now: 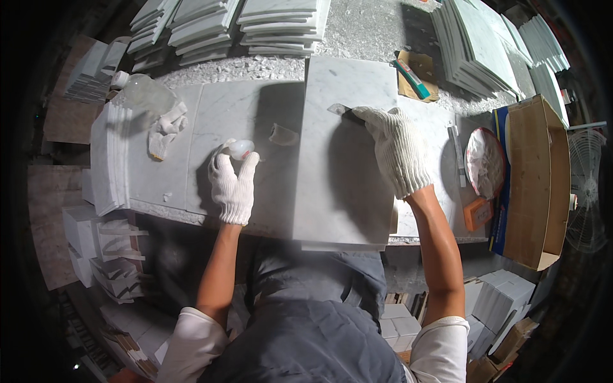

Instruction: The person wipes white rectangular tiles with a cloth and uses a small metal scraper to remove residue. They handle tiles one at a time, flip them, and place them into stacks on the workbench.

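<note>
My left hand (232,191), in a white knitted glove, has its thumb and fingers around a small translucent white container (241,149), just above the marble surface. My right hand (397,150), gloved alike, is closed on a dark, thin-bladed tool like a scraper (352,115), its handle hidden in the fist. Its tip meets a small shiny, wet-looking patch (337,109) on the raised white-grey marble slab (345,210) in front of me. Left of the slab, a short pale roll-like piece (283,135) lies on the lower marble.
Marble tile stacks (281,25) line the back, with more (472,51) at the far right. A clear bottle (147,94) and crumpled cloth (168,131) are left. On the right are a green box (412,78), an orange box (477,214), a cardboard box (530,185) and a fan (587,191).
</note>
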`<state>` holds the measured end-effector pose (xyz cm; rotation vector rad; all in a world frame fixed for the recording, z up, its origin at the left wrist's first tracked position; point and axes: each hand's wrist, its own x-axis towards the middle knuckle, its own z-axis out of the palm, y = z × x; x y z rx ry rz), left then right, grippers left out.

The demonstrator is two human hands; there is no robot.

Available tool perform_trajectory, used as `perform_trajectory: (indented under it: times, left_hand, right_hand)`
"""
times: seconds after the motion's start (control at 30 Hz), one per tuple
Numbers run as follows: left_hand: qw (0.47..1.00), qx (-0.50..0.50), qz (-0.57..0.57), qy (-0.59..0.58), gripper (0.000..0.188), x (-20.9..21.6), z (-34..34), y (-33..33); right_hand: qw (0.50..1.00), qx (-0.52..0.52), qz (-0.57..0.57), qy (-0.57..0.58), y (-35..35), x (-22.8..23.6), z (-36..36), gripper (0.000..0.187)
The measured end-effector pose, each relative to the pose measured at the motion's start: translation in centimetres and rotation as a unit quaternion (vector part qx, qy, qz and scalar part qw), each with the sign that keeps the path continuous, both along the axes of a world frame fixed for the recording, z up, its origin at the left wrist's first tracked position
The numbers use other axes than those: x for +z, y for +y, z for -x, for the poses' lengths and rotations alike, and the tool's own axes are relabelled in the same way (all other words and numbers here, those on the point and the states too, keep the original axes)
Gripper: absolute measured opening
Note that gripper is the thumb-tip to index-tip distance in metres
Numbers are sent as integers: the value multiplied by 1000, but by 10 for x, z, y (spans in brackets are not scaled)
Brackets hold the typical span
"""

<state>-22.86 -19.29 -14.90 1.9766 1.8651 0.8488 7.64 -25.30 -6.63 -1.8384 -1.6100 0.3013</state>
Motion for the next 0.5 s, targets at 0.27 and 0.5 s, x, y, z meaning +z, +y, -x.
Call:
perform_trajectory:
  times: [0.27, 0.5]
  left_hand:
    - [982, -4, 53, -182, 47, 8, 1, 3]
    - [891, -215, 58, -395, 35, 60, -41, 0]
  right_hand:
    - [931, -36, 66, 356, -8, 9, -15, 36]
    - [801, -85, 48, 590, -89, 28, 16, 60]
